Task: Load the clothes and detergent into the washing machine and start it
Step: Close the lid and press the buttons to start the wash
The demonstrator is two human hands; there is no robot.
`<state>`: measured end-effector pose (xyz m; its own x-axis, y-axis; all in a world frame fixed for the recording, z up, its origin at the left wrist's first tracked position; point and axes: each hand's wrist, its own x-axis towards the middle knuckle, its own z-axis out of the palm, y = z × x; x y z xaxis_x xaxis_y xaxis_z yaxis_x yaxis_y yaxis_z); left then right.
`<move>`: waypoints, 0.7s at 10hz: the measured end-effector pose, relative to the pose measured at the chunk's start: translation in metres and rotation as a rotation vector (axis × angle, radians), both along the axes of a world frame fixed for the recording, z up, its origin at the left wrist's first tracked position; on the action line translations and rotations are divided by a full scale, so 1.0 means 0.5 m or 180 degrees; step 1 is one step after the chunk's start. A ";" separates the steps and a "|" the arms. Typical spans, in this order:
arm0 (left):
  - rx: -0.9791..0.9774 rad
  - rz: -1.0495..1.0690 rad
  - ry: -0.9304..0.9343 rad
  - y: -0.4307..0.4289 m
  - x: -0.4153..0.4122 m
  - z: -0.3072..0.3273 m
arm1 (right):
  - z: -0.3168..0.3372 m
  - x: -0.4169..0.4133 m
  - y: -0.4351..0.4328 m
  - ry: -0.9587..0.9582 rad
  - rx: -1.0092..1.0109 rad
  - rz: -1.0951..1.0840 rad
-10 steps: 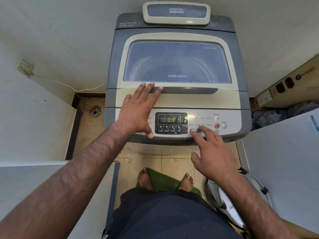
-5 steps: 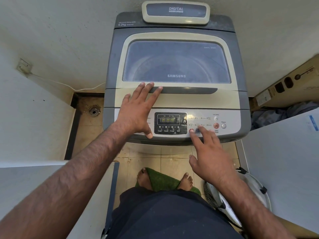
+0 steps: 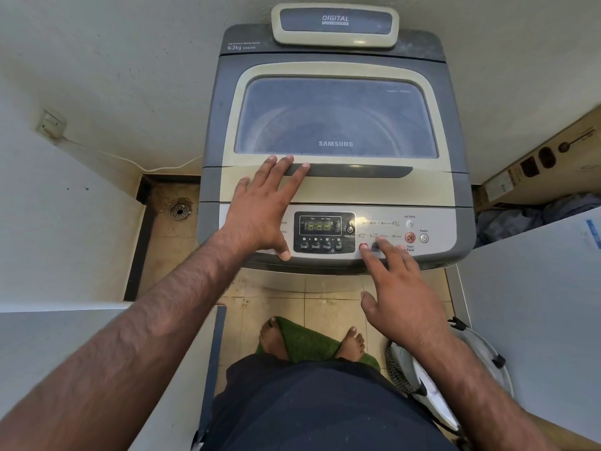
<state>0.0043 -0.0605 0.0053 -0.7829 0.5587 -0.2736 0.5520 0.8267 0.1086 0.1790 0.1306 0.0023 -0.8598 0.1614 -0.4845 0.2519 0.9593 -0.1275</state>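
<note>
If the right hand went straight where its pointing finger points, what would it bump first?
The small round red button on the silver control panel, right at the index fingertip of the right hand. Whether they already touch is unclear.

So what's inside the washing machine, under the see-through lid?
Through the grey washing machine's shut, tinted window lid, only the round drum rim shows faintly. Whether clothes lie inside is too dim to tell. The left hand covers the lid's front corner.

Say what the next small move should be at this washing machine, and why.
Probably slide the right hand rightward to press the Start/Pause button. The lid is closed under the flat left hand, the display is lit, and the index finger sits at the small red button, left of Start/Pause.
</note>
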 end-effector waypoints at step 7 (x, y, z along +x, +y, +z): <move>0.0031 0.0015 -0.0025 0.000 -0.001 -0.006 | 0.003 0.002 0.019 -0.0036 -0.0026 0.0078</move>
<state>0.0037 -0.0604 0.0024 -0.7834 0.5576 -0.2744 0.5471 0.8283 0.1211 0.1802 0.1398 0.0040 -0.8579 0.1365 -0.4954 0.2299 0.9641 -0.1326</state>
